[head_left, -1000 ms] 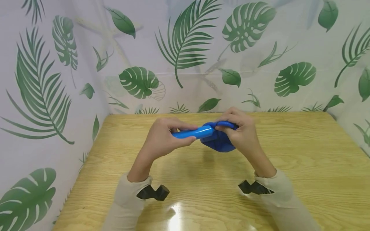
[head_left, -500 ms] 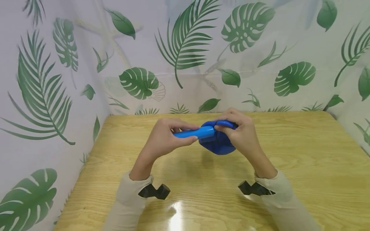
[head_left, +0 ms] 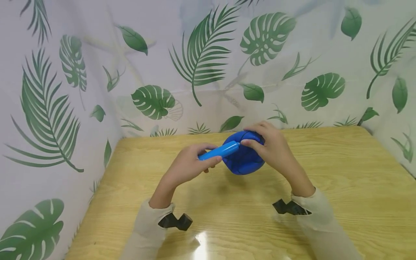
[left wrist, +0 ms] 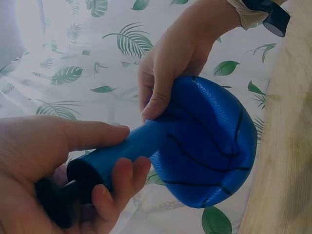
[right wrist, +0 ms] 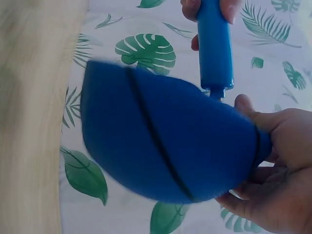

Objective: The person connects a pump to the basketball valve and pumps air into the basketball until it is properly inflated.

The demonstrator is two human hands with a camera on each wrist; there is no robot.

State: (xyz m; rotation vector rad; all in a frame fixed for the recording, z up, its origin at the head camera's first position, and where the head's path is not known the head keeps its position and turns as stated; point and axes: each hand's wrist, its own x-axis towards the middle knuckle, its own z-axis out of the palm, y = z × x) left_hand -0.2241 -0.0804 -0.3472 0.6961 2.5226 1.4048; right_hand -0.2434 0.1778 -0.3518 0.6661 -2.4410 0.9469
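My left hand [head_left: 188,162] grips a light blue hand pump [head_left: 222,150] by its barrel, fingers along one side and thumb along the other. The left wrist view shows the pump's black plunger handle [left wrist: 56,202] by the palm, standing a little out of the barrel. A dark blue, black-lined small basketball [head_left: 245,164] hangs above the table, dented and not fully round. My right hand [head_left: 274,151] holds it at its right edge, thumb near the pump's tip. In the right wrist view, the pump's narrow nozzle [right wrist: 217,92] meets the ball's upper edge.
The wooden table [head_left: 240,224] spreads below both hands. Behind it and to the sides hangs a white leaf-print cloth [head_left: 208,115]. Black wrist cameras [head_left: 177,221] sit on the beige sleeves [head_left: 143,231].
The ball looks fuller and shows more of its face. My left hand has dropped slightly and the pump tilts more, tip upward. The head view has shifted a little.
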